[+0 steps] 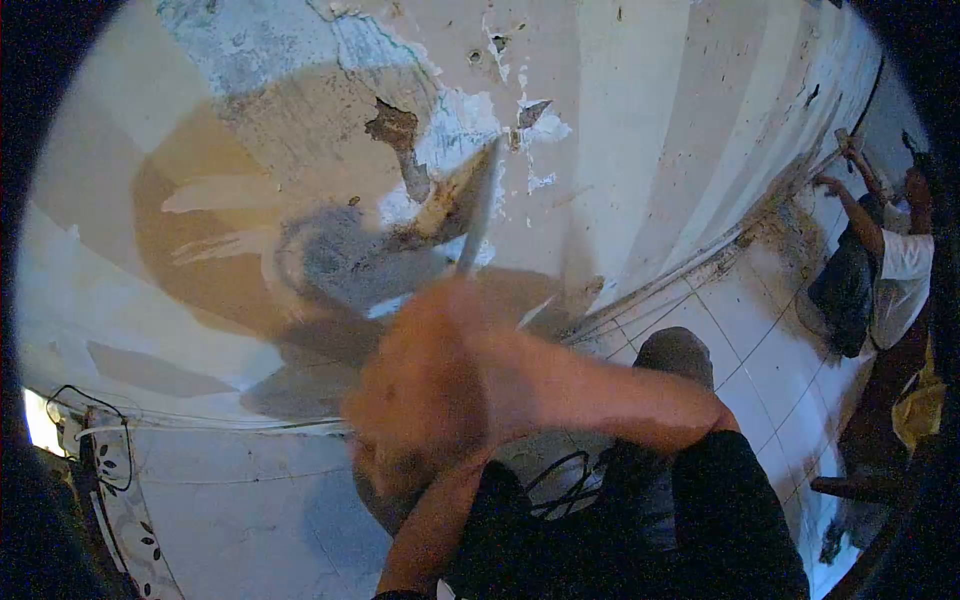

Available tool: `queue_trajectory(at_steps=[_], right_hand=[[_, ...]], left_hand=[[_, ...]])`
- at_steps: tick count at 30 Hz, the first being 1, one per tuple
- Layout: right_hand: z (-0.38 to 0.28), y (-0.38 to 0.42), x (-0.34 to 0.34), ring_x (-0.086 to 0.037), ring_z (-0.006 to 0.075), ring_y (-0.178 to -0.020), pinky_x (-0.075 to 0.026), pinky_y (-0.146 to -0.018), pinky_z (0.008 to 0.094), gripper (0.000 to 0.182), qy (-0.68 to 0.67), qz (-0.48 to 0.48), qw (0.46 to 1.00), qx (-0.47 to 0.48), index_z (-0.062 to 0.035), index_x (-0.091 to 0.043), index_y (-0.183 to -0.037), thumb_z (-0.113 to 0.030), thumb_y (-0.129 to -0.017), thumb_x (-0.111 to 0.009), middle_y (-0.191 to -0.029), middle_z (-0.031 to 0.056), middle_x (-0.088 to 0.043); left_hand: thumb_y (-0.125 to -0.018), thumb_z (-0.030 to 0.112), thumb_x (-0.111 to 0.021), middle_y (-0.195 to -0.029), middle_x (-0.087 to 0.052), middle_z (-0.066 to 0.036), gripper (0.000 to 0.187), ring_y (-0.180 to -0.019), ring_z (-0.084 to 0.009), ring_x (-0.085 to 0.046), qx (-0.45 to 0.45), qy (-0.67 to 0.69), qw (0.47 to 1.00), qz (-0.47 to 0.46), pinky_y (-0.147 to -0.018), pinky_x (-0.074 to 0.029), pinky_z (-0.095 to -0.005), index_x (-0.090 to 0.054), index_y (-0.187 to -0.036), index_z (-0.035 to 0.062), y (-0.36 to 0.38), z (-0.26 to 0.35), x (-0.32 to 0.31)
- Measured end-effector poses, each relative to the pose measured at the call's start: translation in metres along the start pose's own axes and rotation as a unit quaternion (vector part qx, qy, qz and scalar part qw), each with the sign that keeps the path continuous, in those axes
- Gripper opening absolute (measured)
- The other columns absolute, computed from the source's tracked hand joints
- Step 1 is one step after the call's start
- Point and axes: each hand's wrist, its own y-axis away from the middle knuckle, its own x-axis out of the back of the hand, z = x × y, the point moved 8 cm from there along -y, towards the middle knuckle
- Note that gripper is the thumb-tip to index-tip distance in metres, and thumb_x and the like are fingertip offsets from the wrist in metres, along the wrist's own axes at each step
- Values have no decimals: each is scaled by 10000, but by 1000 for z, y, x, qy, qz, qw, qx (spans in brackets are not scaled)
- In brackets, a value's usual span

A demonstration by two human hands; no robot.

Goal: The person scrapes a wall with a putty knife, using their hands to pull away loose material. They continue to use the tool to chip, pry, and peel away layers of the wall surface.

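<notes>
A long, thin metal tool slants up from my fist, its tip touching the wall beside a patch of broken plaster. My right hand is closed round the lower end of this tool and smeared by motion. Its handle is hidden by the fingers. My left forearm rises from the bottom and crosses beneath the right wrist. My left hand overlaps the right one, so its fingers cannot be told apart. Around the tip, paint has come off in white flakes, and a brown hole lies to the left.
Another person crouches at the right, with hands near the foot of the wall and a tool handle. Debris lies on the tiled floor there. Cables run along the wall base. A black cord lies near my legs.
</notes>
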Motion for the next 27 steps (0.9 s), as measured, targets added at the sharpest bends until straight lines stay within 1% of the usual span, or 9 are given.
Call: queue_trajectory(at_steps=[4,6,10,15,16,18,21,24,27], right_hand=[[0,-7,-1,-541,227,-473,-407,-419,363,255,64,-65,995,-41,-145,-501,-617,-341,-615,-666,-542,3,-497],[-16,-5,4,-553,217,-483,-408,-416,359,253,-48,-17,999,13,-145,-491,-616,-330,-621,-664,-554,3,-516],[6,-1,5,-555,205,-482,-410,-414,348,217,-47,0,998,-32,-137,-528,-625,-306,-607,-664,-559,6,-525],[13,32,58,-503,209,-486,-372,-425,333,354,-165,185,965,-87,-61,-597,-697,-382,-670,-746,-535,15,-453],[18,34,76,-514,209,-508,-381,-441,332,242,-185,174,961,-114,-55,-589,-716,-238,-655,-736,-550,21,-467],[31,45,112,-486,192,-503,-365,-446,322,167,-218,221,936,-168,-50,-557,-716,-138,-687,-696,-558,22,-460],[47,57,170,-341,131,-440,-279,-428,293,280,-322,366,858,-164,-83,-465,-643,-281,-800,-585,-547,0,-401],[58,33,193,-206,89,-412,-168,-431,287,410,-311,375,862,-140,-165,-305,-551,-369,-877,-448,-462,-30,-263],[49,7,188,-175,87,-390,-171,-430,283,397,-278,330,891,-143,-175,-315,-552,-363,-875,-450,-440,-35,-243]], left_hand=[[-774,291,-635,-882,-635,-196,297,-834,-376,-617,-5,-7,1000,-1,-758,-490,-487,-611,-940,46,1,2,2],[-772,289,-636,-881,-634,-197,298,-836,-377,-616,-7,-3,1000,-2,-760,-489,-489,-610,-939,44,3,3,1],[-768,285,-639,-880,-633,-200,300,-839,-380,-615,-8,-2,1000,-7,-763,-488,-493,-608,-938,41,3,3,1],[-762,280,-642,-878,-631,-203,303,-844,-383,-613,-23,-4,1000,-10,-767,-487,-498,-605,-936,36,3,2,-7],[-761,279,-643,-878,-631,-204,303,-844,-384,-613,-29,-8,999,-15,-767,-486,-499,-604,-936,35,2,4,-11],[-758,278,-644,-878,-630,-205,304,-846,-385,-613,-39,-16,999,-27,-769,-486,-501,-603,-936,33,-3,9,-16],[-745,248,-647,-840,-629,-208,288,-814,-392,-616,-119,20,992,44,-746,-490,-511,-599,-917,22,1,22,-9],[-759,248,-632,-817,-630,-210,270,-794,-404,-618,-60,13,998,13,-725,-491,-518,-603,-907,24,-4,11,-21],[-773,248,-612,-824,-632,-208,247,-794,-402,-622,-69,39,995,56,-715,-496,-514,-606,-902,37,2,8,-13]])
